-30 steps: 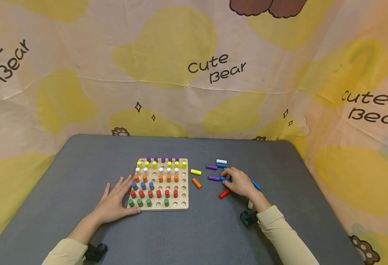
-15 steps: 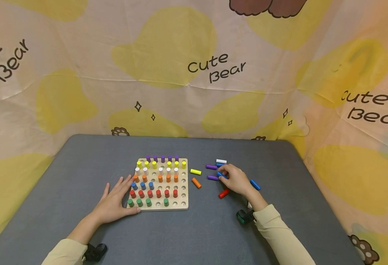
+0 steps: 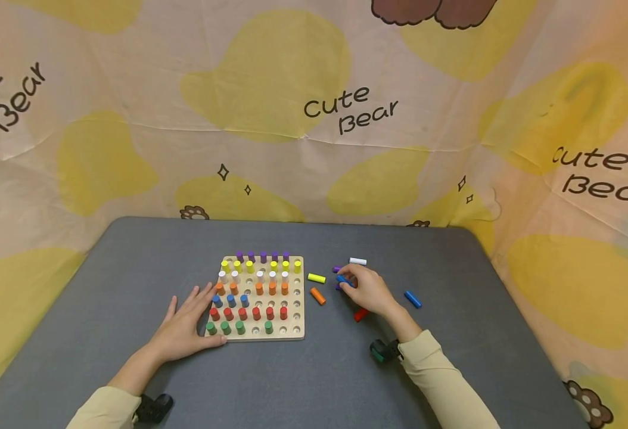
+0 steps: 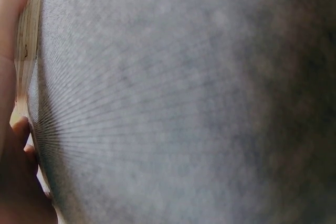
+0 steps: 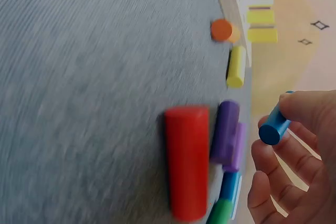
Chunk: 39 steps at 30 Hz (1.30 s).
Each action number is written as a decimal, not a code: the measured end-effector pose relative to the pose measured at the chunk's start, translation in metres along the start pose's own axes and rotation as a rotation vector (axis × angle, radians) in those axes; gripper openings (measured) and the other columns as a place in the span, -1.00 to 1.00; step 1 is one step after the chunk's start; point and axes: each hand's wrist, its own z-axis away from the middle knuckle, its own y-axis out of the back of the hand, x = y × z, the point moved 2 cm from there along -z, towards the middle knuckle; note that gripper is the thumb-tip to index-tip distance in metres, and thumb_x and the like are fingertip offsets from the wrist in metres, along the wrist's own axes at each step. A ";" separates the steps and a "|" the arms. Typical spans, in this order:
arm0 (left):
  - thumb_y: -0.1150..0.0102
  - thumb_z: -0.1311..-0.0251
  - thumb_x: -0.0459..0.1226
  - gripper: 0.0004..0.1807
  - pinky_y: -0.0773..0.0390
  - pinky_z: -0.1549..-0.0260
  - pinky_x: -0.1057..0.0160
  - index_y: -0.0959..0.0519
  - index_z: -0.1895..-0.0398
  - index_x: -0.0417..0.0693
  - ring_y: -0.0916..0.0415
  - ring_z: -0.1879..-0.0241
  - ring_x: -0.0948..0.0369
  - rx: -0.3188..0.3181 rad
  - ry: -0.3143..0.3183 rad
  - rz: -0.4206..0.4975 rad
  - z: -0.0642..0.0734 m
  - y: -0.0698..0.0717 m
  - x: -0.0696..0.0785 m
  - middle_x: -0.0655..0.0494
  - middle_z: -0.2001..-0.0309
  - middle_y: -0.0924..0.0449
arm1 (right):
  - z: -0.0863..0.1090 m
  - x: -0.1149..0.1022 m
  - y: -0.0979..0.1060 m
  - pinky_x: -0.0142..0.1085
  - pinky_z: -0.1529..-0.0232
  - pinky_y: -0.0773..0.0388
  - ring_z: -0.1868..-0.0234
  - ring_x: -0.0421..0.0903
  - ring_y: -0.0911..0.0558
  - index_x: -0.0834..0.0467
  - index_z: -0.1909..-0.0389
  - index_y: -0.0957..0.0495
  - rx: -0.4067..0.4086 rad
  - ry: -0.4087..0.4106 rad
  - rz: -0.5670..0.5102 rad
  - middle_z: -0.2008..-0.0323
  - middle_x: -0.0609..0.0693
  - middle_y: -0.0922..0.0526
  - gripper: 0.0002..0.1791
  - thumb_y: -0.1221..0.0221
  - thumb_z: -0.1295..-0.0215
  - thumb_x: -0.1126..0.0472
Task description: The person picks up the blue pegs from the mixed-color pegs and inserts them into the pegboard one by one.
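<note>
A blue peg (image 3: 344,279) is pinched between the thumb and fingers of my right hand (image 3: 370,292), raised above the table in the right wrist view. Left of it lies the wooden pegboard (image 3: 263,339), with upright rows of purple, yellow, white, orange, blue, red and green pegs and some bare holes. My left hand (image 3: 185,330) rests against the board's left side, fingers spread and thumb at the near left corner. In the left wrist view, the thumb (image 4: 9,14) touches the board's edge (image 4: 30,30).
Loose pegs lie right of the board: a yellow peg (image 3: 316,278), an orange peg (image 3: 317,296), a white peg (image 3: 358,261), a red peg (image 5: 187,163), a purple peg (image 5: 224,132) and another blue peg (image 3: 413,299). A patterned cloth (image 3: 314,119) hangs behind the grey table.
My right hand has lifted the blue peg from among the loose pegs and moved left with it toward the board. The left hand has stayed in place.
</note>
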 end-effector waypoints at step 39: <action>-0.22 0.26 0.37 0.22 0.44 -0.20 -0.33 0.08 -0.46 0.12 0.19 -0.40 -0.18 0.007 -0.006 0.005 0.000 -0.001 -0.001 -0.09 -0.44 0.08 | -0.021 -0.080 -0.042 -0.46 0.35 -0.52 0.31 -0.21 -0.61 0.10 0.13 -0.52 -0.096 0.144 -0.182 0.26 -0.07 -0.64 -0.79 -0.18 -0.20 0.27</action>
